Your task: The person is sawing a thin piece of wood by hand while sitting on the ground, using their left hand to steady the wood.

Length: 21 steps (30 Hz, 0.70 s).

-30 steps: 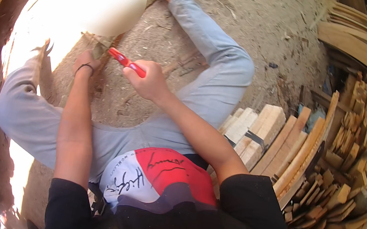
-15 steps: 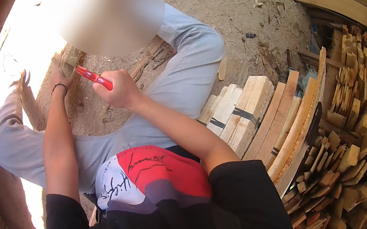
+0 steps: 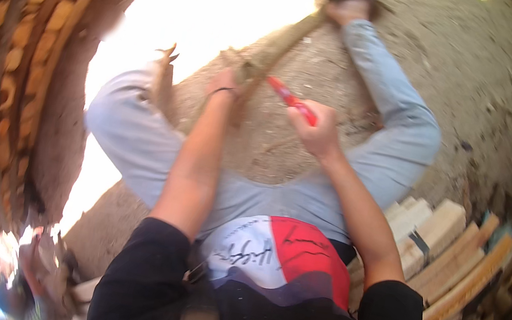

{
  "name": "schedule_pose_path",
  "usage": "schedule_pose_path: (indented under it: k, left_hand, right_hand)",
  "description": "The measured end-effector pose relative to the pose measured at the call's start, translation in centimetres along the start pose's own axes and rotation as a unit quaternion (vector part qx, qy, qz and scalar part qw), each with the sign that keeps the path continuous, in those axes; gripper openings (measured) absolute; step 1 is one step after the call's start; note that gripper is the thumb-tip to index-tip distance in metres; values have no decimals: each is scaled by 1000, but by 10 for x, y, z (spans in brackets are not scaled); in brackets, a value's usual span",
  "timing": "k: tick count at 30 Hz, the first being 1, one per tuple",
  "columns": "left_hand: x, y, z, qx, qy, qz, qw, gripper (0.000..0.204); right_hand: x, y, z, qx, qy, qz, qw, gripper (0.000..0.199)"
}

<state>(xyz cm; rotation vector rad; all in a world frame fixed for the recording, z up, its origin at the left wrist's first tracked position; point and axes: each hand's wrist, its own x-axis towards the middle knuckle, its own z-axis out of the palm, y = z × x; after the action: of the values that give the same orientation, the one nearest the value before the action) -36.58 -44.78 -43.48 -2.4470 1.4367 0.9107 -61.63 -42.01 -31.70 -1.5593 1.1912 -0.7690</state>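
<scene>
The right hand [image 3: 317, 130] is closed around the red handle of a cutting tool [image 3: 290, 100], whose blade points toward a long wooden stick [image 3: 275, 50]. The left hand [image 3: 228, 83] grips the near end of this stick with the fingers wrapped around it. The stick runs over the sandy ground [image 3: 463, 73] between the knees, up toward the foot [image 3: 351, 5]. It looks stiff, rough and rather light, so a firm hold near the worked end seems best. Cut wooden boards [image 3: 441, 234] lie stacked at the right.
</scene>
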Motion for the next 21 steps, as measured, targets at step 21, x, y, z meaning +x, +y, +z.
schedule_pose_path:
  k: [21]
  left_hand:
    - [0, 6, 33, -117, 65, -119, 984, 16]
  right_hand:
    - [-16, 40, -16, 84, -61, 136, 985, 31]
